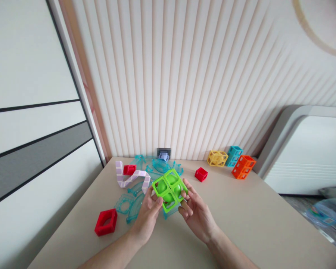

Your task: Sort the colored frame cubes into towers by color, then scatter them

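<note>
Between my two hands is a bright green frame block (169, 189) with a grid of square openings and rounded green shapes inside. My left hand (148, 213) grips its lower left edge, thumb on the near face. My right hand (196, 211) holds the right side, with fingers curled at the edge and partly behind it. The block is tilted toward me above the table. Behind and below it lie several translucent teal plastic pieces (133, 205), partly covered by the block and my left hand.
A red block with a round hole (106, 222) lies front left. A lilac zigzag piece (131, 180) and a red piece (129, 170) are farther back. To the right stand a small red cube (201, 174) and yellow (217, 158), blue (234, 156) and orange (243, 167) frame blocks. A ribbed wall (145, 74) bounds the table.
</note>
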A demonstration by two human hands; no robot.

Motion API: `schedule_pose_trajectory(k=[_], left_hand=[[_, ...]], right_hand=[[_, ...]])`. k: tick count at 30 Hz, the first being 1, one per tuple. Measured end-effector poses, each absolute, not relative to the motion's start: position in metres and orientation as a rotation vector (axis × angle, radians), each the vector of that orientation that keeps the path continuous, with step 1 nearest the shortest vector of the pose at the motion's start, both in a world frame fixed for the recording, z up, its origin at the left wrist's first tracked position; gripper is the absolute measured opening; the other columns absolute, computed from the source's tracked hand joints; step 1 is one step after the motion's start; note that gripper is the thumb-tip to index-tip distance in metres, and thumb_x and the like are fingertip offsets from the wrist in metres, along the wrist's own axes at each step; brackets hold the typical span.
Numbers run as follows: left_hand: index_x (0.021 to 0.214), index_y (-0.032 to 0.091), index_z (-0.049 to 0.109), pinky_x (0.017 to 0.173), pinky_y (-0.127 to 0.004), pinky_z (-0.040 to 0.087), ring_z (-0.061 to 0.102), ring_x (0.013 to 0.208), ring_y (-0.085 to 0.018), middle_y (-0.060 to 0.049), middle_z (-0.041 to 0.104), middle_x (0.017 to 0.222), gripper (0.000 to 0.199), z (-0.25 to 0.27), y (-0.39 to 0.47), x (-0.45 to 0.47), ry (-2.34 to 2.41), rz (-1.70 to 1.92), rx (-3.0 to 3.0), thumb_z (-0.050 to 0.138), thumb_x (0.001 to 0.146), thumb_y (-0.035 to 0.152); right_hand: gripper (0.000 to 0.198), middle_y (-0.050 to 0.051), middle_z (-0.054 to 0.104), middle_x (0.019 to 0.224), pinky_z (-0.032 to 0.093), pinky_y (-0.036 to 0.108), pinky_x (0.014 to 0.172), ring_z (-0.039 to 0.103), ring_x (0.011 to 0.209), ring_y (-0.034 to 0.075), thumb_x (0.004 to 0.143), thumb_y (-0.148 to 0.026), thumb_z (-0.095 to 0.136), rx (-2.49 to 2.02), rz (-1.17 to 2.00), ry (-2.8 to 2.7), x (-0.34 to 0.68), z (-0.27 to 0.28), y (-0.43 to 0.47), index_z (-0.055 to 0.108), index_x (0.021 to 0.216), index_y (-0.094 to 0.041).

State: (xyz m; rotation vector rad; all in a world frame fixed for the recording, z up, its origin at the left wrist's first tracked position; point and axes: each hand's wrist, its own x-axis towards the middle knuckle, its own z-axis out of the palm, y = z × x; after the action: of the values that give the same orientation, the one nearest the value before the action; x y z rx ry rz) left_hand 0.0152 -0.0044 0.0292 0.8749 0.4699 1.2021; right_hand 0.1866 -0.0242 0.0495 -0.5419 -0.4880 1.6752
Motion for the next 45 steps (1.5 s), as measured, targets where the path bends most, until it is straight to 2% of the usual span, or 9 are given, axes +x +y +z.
schedule_pose_trajectory(k=[7,14,18,23,28,31,34,39,45], left_hand=[[0.138,0.034,0.051,0.103,-0.041,0.05,0.06,0.129,-0.031,-0.006,0.063,0.142,0.054,0.029,-0.004,0.013,0.495,1.259,0.854,0.072,0.089,0.046],[0.14,0.037,0.052,0.103,-0.045,0.049,0.06,0.129,-0.031,-0.004,0.065,0.138,0.057,0.028,-0.004,0.011,0.538,1.29,0.8,0.069,0.089,0.054],[0.138,0.037,0.057,0.102,-0.047,0.05,0.061,0.126,-0.032,-0.005,0.068,0.134,0.056,0.028,-0.006,0.012,0.537,1.259,0.75,0.071,0.087,0.053],[0.134,0.034,0.061,0.099,-0.046,0.053,0.064,0.122,-0.033,-0.006,0.069,0.132,0.05,0.024,-0.006,0.011,0.54,1.213,0.748,0.068,0.088,0.054],[0.142,0.035,0.053,0.092,-0.047,0.056,0.066,0.118,-0.036,-0.007,0.07,0.131,0.061,0.021,-0.002,0.008,0.605,1.19,0.823,0.071,0.086,0.051],[0.145,0.036,0.049,0.09,-0.046,0.057,0.066,0.118,-0.036,-0.007,0.069,0.132,0.07,0.022,-0.002,0.007,0.653,1.182,0.894,0.077,0.082,0.045],[0.139,0.034,0.056,0.09,-0.046,0.058,0.065,0.121,-0.036,-0.008,0.069,0.131,0.064,0.027,-0.004,0.007,0.731,1.202,0.978,0.079,0.08,0.044],[0.123,0.03,0.068,0.098,-0.044,0.055,0.064,0.122,-0.035,-0.006,0.073,0.124,0.055,0.04,-0.002,0.005,0.869,1.257,1.107,0.086,0.072,0.037],[0.139,0.03,0.054,0.094,-0.044,0.057,0.072,0.107,-0.033,-0.007,0.076,0.114,0.074,0.041,0.001,0.004,0.828,1.271,1.181,0.086,0.073,0.037]], right_hand=[[0.042,-0.005,0.065,0.09,0.032,0.018,0.041,0.04,0.04,0.001,0.078,-0.039,0.084,-0.676,1.639,-0.6,0.187,0.043,-0.022,0.066,0.113,-0.025],[0.035,-0.004,0.056,0.066,0.033,0.02,0.045,0.044,0.049,0.006,0.081,-0.052,0.08,-0.918,1.28,-0.737,0.187,0.036,-0.016,0.07,0.088,-0.019],[0.044,0.003,0.064,0.08,0.042,0.024,0.054,0.054,0.065,0.014,0.082,-0.061,0.074,-0.938,1.289,-0.85,0.186,0.038,-0.018,0.075,0.096,-0.019],[0.05,0.003,0.063,0.074,0.041,0.025,0.053,0.049,0.06,0.013,0.085,-0.067,0.068,-0.954,1.311,-1.08,0.182,0.039,-0.021,0.076,0.097,-0.019],[0.05,0.005,0.068,0.081,0.044,0.027,0.056,0.055,0.063,0.016,0.086,-0.065,0.067,-0.991,1.192,-1.274,0.184,0.035,-0.021,0.076,0.107,-0.02],[0.045,0.008,0.072,0.093,0.051,0.033,0.071,0.063,0.083,0.024,0.09,-0.06,0.065,-1.05,1.055,-1.342,0.188,0.031,-0.023,0.075,0.113,-0.022],[0.042,0.009,0.074,0.1,0.052,0.037,0.082,0.064,0.099,0.029,0.092,-0.057,0.064,-1.082,0.995,-1.365,0.192,0.027,-0.023,0.076,0.114,-0.024],[0.038,0.009,0.075,0.102,0.051,0.036,0.081,0.064,0.091,0.027,0.094,-0.052,0.063,-1.135,0.882,-1.411,0.194,0.029,-0.022,0.076,0.117,-0.025],[0.032,0.007,0.074,0.104,0.048,0.036,0.083,0.062,0.09,0.025,0.094,-0.042,0.064,-1.133,0.766,-1.572,0.192,0.031,-0.025,0.073,0.12,-0.027]])
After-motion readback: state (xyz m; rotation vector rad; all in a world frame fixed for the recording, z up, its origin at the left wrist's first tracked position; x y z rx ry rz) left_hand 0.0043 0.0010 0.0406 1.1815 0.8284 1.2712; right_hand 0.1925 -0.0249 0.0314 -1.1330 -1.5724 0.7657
